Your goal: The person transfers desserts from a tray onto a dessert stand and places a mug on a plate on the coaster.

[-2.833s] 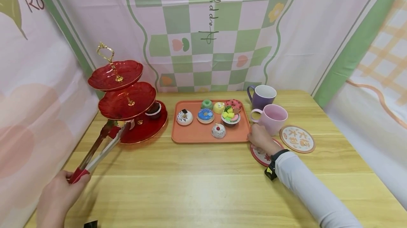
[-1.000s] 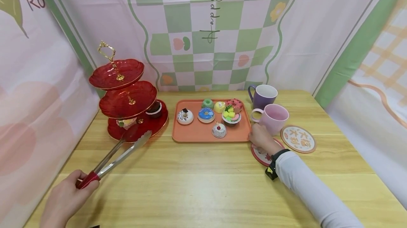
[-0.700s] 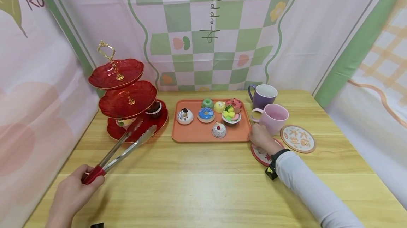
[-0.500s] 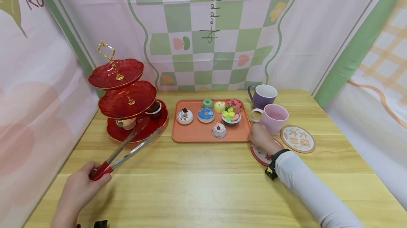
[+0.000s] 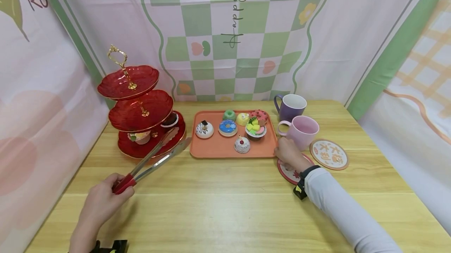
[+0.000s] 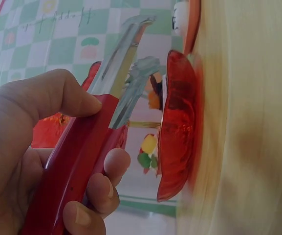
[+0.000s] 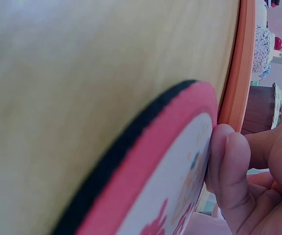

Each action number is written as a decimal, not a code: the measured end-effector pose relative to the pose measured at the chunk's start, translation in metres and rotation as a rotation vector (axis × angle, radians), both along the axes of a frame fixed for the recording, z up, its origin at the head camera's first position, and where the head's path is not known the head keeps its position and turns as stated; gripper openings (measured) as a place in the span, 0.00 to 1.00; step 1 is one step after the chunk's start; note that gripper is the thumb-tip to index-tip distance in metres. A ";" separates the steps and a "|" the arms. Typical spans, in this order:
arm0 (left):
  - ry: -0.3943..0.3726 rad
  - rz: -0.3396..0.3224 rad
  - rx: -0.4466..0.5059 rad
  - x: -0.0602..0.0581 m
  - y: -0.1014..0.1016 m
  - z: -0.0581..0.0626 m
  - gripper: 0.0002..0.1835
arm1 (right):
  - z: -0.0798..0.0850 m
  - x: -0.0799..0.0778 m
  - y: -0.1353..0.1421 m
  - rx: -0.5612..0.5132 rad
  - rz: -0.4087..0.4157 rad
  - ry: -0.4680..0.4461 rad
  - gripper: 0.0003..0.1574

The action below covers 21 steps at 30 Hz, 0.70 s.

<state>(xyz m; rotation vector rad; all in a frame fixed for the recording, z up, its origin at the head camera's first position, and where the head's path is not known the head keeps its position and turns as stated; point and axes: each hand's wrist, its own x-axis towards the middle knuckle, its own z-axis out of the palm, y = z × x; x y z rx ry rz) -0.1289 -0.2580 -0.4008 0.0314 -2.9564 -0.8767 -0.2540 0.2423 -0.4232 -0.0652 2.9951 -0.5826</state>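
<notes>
My left hand (image 5: 105,198) holds red-handled metal tongs (image 5: 125,184), their arms apart with nothing between them. The tips hover near the right front of the bottom tier of the red three-tier cake stand (image 5: 139,109). On that tier sit a chocolate cupcake (image 5: 170,120) and a fruit-topped tart (image 5: 142,138); the upper two tiers bear nothing. My right hand (image 5: 290,154) pinches the right front corner of the orange tray (image 5: 215,152), beside a red-rimmed coaster (image 7: 153,166). On the tray lie several toy pastries, among them a white doughnut (image 5: 204,130) and a blue doughnut (image 5: 228,127).
A pink mug (image 5: 303,131) stands just behind my right hand, with a purple mug (image 5: 292,106) further back. A second coaster (image 5: 329,154) lies to the right. A printed cloth (image 5: 218,61) hangs behind the wooden table (image 5: 225,206).
The tart, earlier by the tong tips, now stands free on the bottom tier. The tongs have come out, tips apart, and moved right towards the tray. My right hand has stayed put.
</notes>
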 end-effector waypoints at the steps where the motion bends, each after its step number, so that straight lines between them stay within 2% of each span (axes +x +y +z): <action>1: 0.010 -0.006 0.004 -0.001 0.001 0.000 0.18 | 0.000 0.000 0.000 0.002 0.002 0.002 0.07; 7: 0.050 -0.039 0.005 -0.009 0.008 -0.001 0.15 | 0.000 -0.002 0.000 0.010 0.003 -0.003 0.07; 21: 0.040 -0.092 -0.024 -0.024 0.026 0.004 0.18 | -0.001 -0.001 0.001 0.002 0.008 0.014 0.05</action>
